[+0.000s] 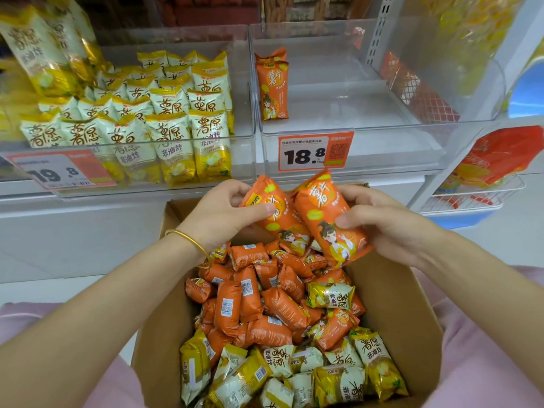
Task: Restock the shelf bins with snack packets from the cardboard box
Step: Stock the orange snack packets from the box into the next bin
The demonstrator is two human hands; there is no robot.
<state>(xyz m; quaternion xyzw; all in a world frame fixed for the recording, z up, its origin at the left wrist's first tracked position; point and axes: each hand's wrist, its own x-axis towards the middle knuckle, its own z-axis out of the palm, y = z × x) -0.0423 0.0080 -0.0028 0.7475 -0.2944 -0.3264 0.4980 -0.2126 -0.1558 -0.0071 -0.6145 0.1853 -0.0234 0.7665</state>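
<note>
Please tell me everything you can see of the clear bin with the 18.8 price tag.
The clear bin looks like transparent plastic, with a low front wall and taller side walls. It sits on the shelf, right of the bin full of yellow packets. It is almost bare: only two orange packets stand against its left wall. An orange price tag is on its front.

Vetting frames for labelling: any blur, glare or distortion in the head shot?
Head view, centre: even light, soft shadows; left hand, right hand and their orange packets sharp, 18.8 tag readable. Head view, left edge: 19.8 tag and hanging bags smeared. Head view overall: fisheye bows the shelf; clear bin walls carry faint reflections.
</note>
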